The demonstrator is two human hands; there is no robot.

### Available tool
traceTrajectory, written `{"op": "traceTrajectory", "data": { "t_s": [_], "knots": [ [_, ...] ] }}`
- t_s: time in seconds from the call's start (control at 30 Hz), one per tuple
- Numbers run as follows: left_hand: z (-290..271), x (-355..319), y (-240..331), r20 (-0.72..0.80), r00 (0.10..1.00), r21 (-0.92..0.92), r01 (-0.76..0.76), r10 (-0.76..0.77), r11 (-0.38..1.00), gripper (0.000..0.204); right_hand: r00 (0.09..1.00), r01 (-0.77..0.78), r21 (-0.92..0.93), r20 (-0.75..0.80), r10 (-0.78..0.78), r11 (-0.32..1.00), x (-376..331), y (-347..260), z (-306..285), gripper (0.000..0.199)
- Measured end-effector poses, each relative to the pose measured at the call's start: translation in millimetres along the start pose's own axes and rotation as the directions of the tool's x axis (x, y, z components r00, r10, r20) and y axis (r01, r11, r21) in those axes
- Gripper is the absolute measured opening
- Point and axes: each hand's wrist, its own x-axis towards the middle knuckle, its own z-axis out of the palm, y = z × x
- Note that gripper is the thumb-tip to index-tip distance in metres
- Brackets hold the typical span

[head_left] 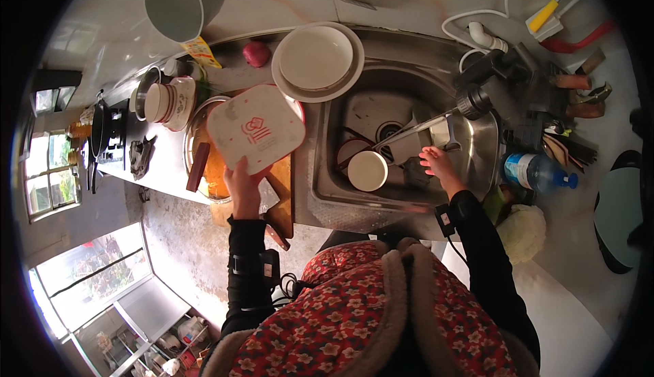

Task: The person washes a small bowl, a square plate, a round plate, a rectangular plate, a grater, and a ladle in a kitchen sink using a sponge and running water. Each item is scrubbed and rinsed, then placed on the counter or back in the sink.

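Observation:
My left hand (pixel 244 192) grips the near edge of a square white dish (pixel 255 128) with a red print, its flat underside facing up. The dish is held left of the sink (pixel 320 166), above a wooden cutting board and a round metal-rimmed vessel. Over the right part of the sink is my right hand (pixel 440 167), fingers apart and nothing in them. A dark crumpled cloth-like thing (pixel 414 171) lies close by its fingertips. A white bowl (pixel 368 171) sits in the sink, left of that hand. A metal spout (pixel 415 129) reaches across the basin above the drain.
Stacked white plates (pixel 317 57) stand at the sink's far left corner, beside a red onion (pixel 257 54). The cutting board (pixel 283 200) has a knife (pixel 276 236) near its front edge. Right of the sink are a water bottle (pixel 538 172) and a pale cabbage-like vegetable (pixel 523 232).

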Motion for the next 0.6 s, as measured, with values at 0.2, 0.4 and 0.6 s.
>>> {"op": "traceTrajectory", "data": {
  "t_s": [0.2, 0.4, 0.6],
  "knots": [
    [-9, 12, -10, -0.046, 0.993, 0.028, 0.115, -0.113, 0.993, 0.04, 0.995, 0.076, -0.283, -0.033, -0.089, 0.956, 28, 33, -8, 0.026],
    [-14, 16, -27, -0.017, 0.993, -0.077, 0.115, -0.117, 0.99, 0.035, 0.975, 0.21, -0.409, 0.023, -0.22, 0.888, 53, 45, -11, 0.027],
    [-12, 13, -28, -0.077, 0.994, -0.014, 0.073, -0.074, 0.997, 0.048, 0.994, -0.063, -0.086, -0.092, 0.055, 0.994, 63, 21, -7, 0.035]
  ]
}}
